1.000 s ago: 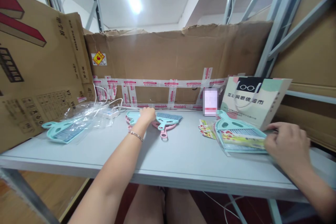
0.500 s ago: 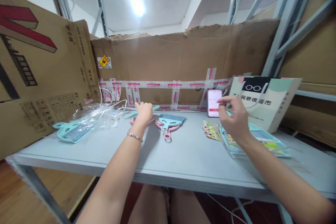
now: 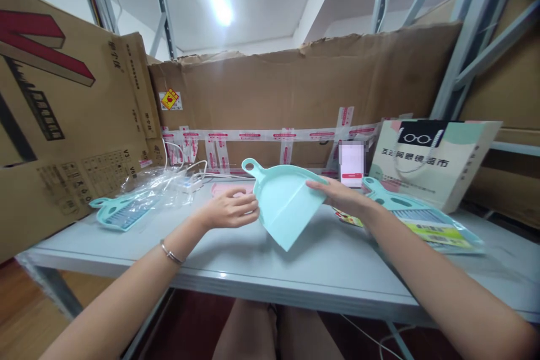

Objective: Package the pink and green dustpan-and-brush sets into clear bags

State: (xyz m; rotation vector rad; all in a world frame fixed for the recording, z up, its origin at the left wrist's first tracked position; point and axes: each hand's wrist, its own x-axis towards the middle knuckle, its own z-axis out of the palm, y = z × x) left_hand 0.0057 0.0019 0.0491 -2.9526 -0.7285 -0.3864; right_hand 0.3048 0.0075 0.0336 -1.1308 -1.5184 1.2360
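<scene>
A light turquoise dustpan is held up above the table, tilted, its handle with the hanging hole pointing to the upper left. My right hand pinches its right edge, thumb on the inner face and the other fingers mostly hidden behind. At the left edge is my left hand, its bent fingers closed against the rim. Just behind the left hand a pink dustpan shows in part on the table. The dustpan in my hands blocks the view of the table behind it.
A wrapped dustpan and brush set lies at right, colourful cards beside it. A phone and a paper bag stand behind. Another dustpan set lies by clear plastic wrap at left. Cardboard walls the back.
The turquoise dustpan has come up from the table at the back left to the middle, nearer me. My right hand has moved from near the phone onto its right edge.
</scene>
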